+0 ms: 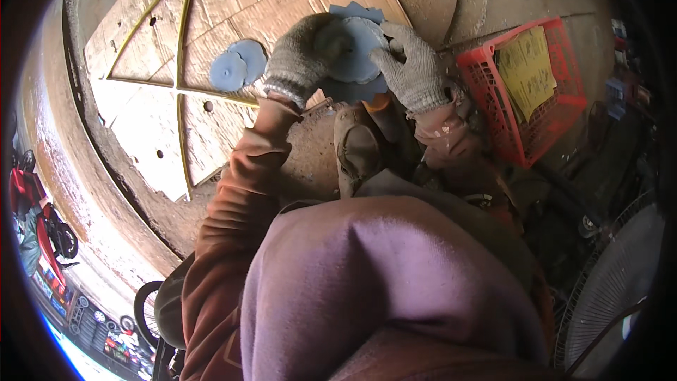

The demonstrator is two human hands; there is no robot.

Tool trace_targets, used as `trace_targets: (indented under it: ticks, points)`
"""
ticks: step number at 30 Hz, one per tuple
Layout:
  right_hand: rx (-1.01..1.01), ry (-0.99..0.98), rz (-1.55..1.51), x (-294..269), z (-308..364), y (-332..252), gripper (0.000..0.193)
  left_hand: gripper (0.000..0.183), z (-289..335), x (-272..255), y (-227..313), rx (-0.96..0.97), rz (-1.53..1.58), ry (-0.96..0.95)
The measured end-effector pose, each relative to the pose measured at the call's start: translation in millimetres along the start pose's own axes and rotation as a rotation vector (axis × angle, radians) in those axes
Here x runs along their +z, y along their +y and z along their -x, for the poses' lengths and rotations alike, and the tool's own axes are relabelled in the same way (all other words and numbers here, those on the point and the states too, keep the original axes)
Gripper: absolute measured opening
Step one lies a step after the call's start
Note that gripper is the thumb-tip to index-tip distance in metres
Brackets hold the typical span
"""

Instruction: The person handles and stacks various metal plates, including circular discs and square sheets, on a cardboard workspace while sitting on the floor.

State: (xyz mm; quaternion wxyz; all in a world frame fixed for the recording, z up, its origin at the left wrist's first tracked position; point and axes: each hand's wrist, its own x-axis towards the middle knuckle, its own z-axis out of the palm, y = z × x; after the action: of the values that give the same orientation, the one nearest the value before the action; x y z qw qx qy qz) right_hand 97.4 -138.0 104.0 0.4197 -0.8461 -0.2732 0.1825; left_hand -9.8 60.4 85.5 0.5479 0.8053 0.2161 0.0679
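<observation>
Both my hands wear grey knitted gloves and meet at a round blue-grey disc (361, 49) at the top middle. My left hand (305, 56) is curled over the disc's left side, its fingertips partly hidden. My right hand (412, 70) grips the right edge, thumb on the upper face and fingers around the rim. Behind or under this disc lies a larger blue-grey toothed disc (361, 92), its points showing above and below. Left of my left hand, two smaller blue-grey discs (227, 72) overlap on a flattened cardboard sheet (141, 49).
Yellowish strips (180, 35) cross over the cardboard, which has several holes. A red plastic crate (493, 99) with yellow paper (525, 74) in it sits to the right. My shoe (356, 144) is just below the discs. A fan (613, 289) stands lower right, a red motorcycle (46, 229) far left.
</observation>
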Motion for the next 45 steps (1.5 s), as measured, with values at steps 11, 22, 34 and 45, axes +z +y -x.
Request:
trace_targets:
  ticks: [11, 22, 34, 45]
  points:
    - [-0.037, 0.03, 0.096, -7, 2, -7, 0.053, 0.055, 0, 11, 3, 0.055, -0.122, 0.062]
    - [-0.11, 0.11, -0.175, -14, 1, -28, 0.059, 0.047, 12, -14, 55, -0.279, 0.629, 0.128]
    - [0.003, 0.127, -0.425, 2, 2, -56, 0.045, 0.043, 30, 12, 71, -0.171, 1.026, 0.25]
    - [0.024, 0.053, -0.41, -8, 7, -51, 0.048, 0.049, 21, 13, 48, -0.136, 0.969, 0.323]
